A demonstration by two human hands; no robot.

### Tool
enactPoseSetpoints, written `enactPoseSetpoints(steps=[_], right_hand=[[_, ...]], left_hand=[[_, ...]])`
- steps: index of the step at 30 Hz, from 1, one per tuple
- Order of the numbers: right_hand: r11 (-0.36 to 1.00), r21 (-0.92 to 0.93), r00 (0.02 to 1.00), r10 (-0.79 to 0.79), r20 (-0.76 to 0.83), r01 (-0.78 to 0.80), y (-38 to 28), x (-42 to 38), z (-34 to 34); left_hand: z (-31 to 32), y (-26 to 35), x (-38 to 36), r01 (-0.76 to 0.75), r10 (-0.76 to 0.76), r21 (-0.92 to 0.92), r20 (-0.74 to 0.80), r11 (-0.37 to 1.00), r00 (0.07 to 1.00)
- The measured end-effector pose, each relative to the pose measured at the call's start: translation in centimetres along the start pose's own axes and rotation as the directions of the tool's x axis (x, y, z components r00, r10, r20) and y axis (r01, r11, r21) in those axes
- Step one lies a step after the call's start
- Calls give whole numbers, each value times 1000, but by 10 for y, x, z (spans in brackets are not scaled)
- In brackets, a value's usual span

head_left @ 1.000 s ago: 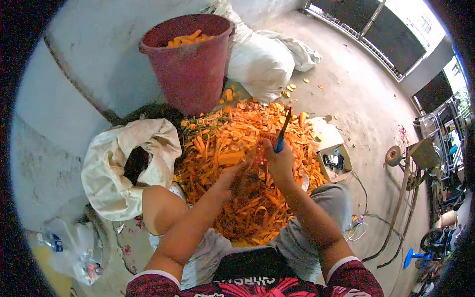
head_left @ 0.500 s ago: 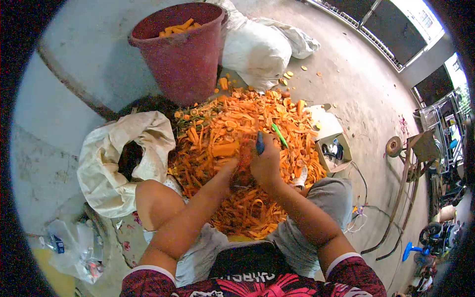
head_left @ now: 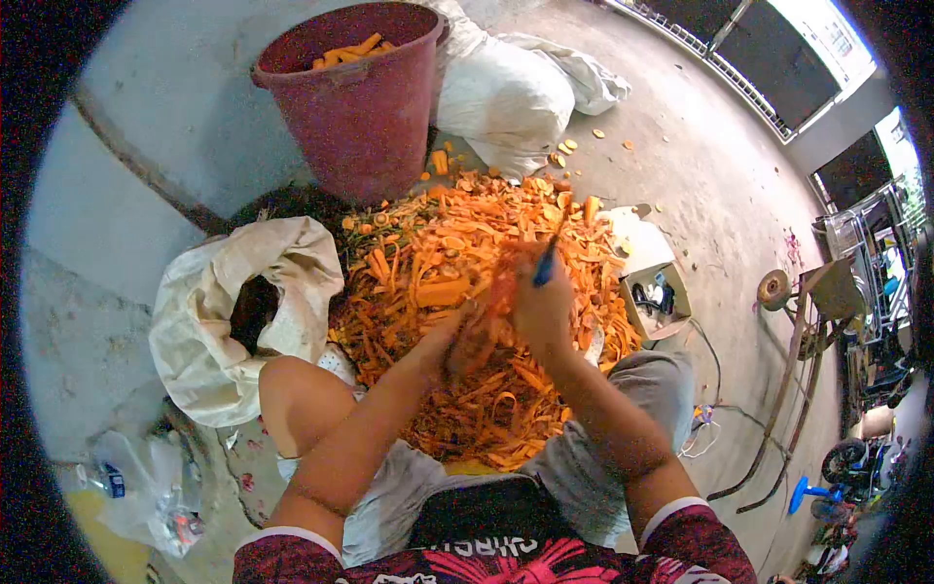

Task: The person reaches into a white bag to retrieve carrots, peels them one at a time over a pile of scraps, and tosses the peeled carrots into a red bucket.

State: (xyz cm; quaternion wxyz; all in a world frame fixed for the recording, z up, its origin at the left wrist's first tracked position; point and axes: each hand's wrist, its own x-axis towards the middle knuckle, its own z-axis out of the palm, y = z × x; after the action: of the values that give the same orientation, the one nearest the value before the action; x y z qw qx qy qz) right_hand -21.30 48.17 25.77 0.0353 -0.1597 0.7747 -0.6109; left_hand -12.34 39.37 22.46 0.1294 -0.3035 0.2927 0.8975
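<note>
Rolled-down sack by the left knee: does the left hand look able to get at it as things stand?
Probably yes. Only low orange peelings seem to lie between the left hand and the sack, and the left knee sits to one side. Blur hides whether that hand is empty.

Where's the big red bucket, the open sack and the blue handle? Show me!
Red bucket (head_left: pixel 355 122): head view, outer side.
Open sack (head_left: pixel 190 326): head view, left part.
Blue handle (head_left: pixel 543 271): head view, visible middle.
</note>
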Motion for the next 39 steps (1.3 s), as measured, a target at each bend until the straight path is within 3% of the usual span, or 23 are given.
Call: enactPoseSetpoints(steps=[1,3,6,7,9,11,13,16,18,20,22,25,28,31,33,35,37,38,39], right_hand=[[999,-45,1000,-20,18,21,3,-9,7],[989,-136,997,-55,57,62,13,-19,16],[944,-329,988,68,135,-20,-3,-21,8],[943,-332,998,-12,56,30,5,-14,6],[929,-348,979,-174,-102,129,33,12,-2],[913,-408,969,-74,-234,-29,40,41,-27],[955,-292,945,-52,-324,-48,90,73,-48],[942,-333,914,-174,-368,45,44,62,-47],[998,-64,980,-20,-196,8,11,39,-27],[987,-148,996,55,-71,-65,1,12,-8],[981,-27,981,-193,-19,193,2,-11,12],[973,-231,995,14,102,10,2,-26,15],[957,-288,999,-37,-36,25,21,-8,8],[921,-386,946,-163,-281,44,41,43,-27],[948,-318,901,-129,-414,-11,60,65,-53],[955,-297,907,-137,-399,14,58,63,-49],[959,-281,941,-134,-310,44,54,50,-35],[968,-190,975,128,-181,-163,13,29,-24],[982,-188,987,-33,-156,3,13,15,-10]], left_hand=[[2,-1,-3,-53,54,14,-40,998,998],[-10,-2,9,-25,20,77,69,997,997],[-24,-11,28,47,-67,116,170,992,983],[-22,-10,27,76,-99,119,195,990,976],[-8,4,6,169,-187,321,25,932,982],[-9,7,2,179,-197,355,16,918,980],[-27,-4,17,101,-143,232,169,967,975],[-33,-7,25,135,-156,134,160,982,975],[-20,2,13,131,-140,93,99,987,985],[-15,8,7,115,-121,110,58,987,991],[-17,8,4,91,-99,175,41,980,994],[-6,14,-4,72,-81,236,26,969,996],[-30,-3,26,106,-124,111,172,988,977],[-40,-14,34,149,-197,279,154,949,968],[-38,-14,28,166,-222,311,156,936,962],[-30,-9,12,173,-223,255,185,951,957],[-28,-6,17,185,-196,168,51,968,979],[-27,-3,20,185,-184,126,-18,975,983],[-27,0,21,158,-157,165,-18,974,987]])
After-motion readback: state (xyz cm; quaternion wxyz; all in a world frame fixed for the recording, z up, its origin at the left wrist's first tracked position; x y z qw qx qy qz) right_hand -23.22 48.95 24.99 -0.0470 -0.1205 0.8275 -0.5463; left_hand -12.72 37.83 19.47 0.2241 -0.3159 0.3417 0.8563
